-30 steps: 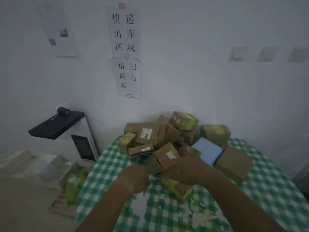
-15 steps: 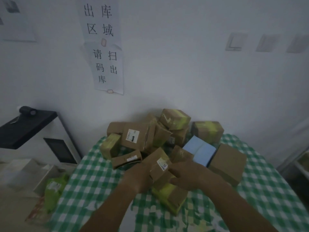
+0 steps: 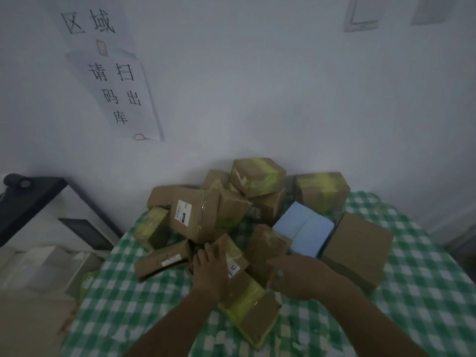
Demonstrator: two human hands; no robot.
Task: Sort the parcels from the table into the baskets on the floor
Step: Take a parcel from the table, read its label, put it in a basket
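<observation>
Dim, underexposed frame with a flat grey-blue cast; no clear light source, no glare. Soft shadow on the wall (image 3: 257, 104) behind the parcel pile (image 3: 231, 199), darker in the lower left of the frame. Overall soft focus, noisy. Both hands and forearms read as dark shapes with little detail. Wide-angle distortion: the poster (image 3: 121, 91) in the upper left leans, the tabletop (image 3: 425, 292) checks bend toward the right edge.
</observation>
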